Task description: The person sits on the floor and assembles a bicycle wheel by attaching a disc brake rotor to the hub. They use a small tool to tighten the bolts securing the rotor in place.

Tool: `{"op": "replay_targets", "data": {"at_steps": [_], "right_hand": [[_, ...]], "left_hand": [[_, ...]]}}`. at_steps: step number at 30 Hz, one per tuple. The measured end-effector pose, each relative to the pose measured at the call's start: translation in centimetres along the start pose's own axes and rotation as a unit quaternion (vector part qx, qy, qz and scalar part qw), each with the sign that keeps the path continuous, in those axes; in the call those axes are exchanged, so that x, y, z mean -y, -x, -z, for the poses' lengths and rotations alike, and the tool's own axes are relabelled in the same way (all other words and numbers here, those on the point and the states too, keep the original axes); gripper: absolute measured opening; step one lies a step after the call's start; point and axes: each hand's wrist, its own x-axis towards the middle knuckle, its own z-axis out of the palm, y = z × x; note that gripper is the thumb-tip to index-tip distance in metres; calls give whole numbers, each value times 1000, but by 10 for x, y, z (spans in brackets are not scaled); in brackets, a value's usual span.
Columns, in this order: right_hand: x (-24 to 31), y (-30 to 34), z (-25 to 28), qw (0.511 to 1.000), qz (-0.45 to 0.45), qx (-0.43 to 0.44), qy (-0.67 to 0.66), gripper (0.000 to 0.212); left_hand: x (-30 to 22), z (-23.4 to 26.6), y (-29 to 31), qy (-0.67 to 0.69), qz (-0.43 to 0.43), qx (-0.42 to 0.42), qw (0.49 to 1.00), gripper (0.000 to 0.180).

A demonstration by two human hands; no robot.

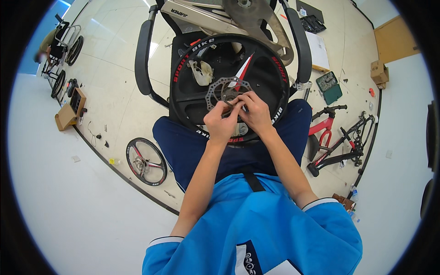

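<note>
A black bicycle wheel (184, 98) with red and white lettering lies flat on the chair between my thighs. A silver disc brake rotor (210, 97) sits around its hub, with holes along the rotor's rim. Over the hub, my left hand (222, 123) and my right hand (255, 113) meet with fingertips pinched together. Whatever they pinch is small and mostly hidden by the fingers. A crumpled, off-white glove-like piece (201, 73) rests on the wheel, left of the rotor.
A beige frame part (206, 18) lies across the chair beyond the wheel, between two black armrests (144, 55). Another wheel (146, 162) is on the floor at left. Right are a red bicycle frame (324, 128), a green case (331, 91) and a cardboard box (378, 73).
</note>
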Motion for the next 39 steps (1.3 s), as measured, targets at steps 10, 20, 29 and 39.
{"op": "replay_targets", "data": {"at_steps": [10,20,29,39], "right_hand": [[-54,3,26,988,-128,-74,34,15],[-78,7,19,980,-178,35,78,25],[-55,21,33,981,-194,15,15,18],[-29,9,34,981,-189,4,-48,14]], "left_hand": [[-7,34,-14,150,102,-134,974,26],[23,23,-14,173,109,-112,972,26],[22,18,-12,166,93,-127,974,26],[28,17,-10,165,84,-120,975,24]]}}
